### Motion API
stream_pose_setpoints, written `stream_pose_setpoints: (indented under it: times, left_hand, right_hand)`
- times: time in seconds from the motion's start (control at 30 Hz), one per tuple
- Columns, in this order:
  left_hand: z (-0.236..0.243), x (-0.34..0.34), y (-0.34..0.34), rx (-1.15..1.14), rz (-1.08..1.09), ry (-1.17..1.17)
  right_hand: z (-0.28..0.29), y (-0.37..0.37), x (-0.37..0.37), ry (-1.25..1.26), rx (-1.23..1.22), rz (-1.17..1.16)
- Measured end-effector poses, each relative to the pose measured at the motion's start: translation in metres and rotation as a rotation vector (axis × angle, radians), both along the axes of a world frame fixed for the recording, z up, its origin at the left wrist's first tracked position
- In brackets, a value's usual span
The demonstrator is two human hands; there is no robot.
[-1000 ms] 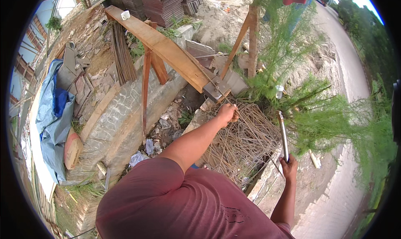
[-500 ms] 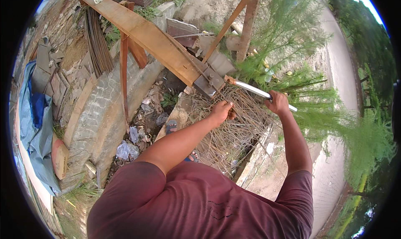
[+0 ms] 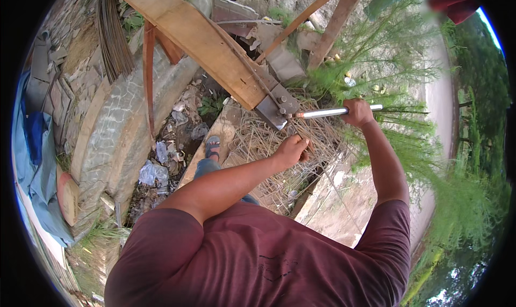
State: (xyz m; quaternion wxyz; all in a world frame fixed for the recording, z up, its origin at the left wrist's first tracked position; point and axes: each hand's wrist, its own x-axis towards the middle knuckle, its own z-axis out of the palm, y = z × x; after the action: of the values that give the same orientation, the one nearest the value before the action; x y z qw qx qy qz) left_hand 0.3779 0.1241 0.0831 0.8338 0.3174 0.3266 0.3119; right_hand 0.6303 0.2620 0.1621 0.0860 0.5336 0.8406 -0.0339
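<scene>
My right hand (image 3: 357,112) is closed around a silvery metal pipe (image 3: 322,113), a lever whose rusty inner end (image 3: 293,115) meets a steel plate (image 3: 271,112). Upright pins stand on this plate, which is fixed at the near end of a long wooden plank (image 3: 209,49). A thin rod (image 3: 252,73) runs along the plank toward the pins. Below the plate, my left hand (image 3: 293,150) has its fingers curled in; what they hold, if anything, is hidden. Beneath both hands lies a tangled heap of thin bent metal rods (image 3: 263,140).
Wooden legs (image 3: 149,76) prop the plank. A curved stone wall (image 3: 115,129) and a littered ditch (image 3: 180,124) lie left, with a bundle of long rods (image 3: 113,38) beyond. Feathery green branches (image 3: 387,65) crowd the right, beside a paved road (image 3: 438,113). A blue tarp (image 3: 32,167) hangs far left.
The pipe has swung from slanting down to the right to nearly level, my right hand moving away from me with it. My left hand has shifted slightly nearer and right. The view has tilted.
</scene>
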Motion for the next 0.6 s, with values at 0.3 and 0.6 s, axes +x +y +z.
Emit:
stream_pose_setpoints:
  times: [0.3,0.6]
  left_hand:
    - [0.007,-0.007,0.001,0.044,-0.051,0.073]
    - [0.004,-0.002,-0.007,0.101,0.041,0.14]
  right_hand:
    - [-0.001,0.048,-0.016,-0.075,-0.05,0.206]
    - [-0.01,-0.012,-0.019,-0.086,0.061,-0.121]
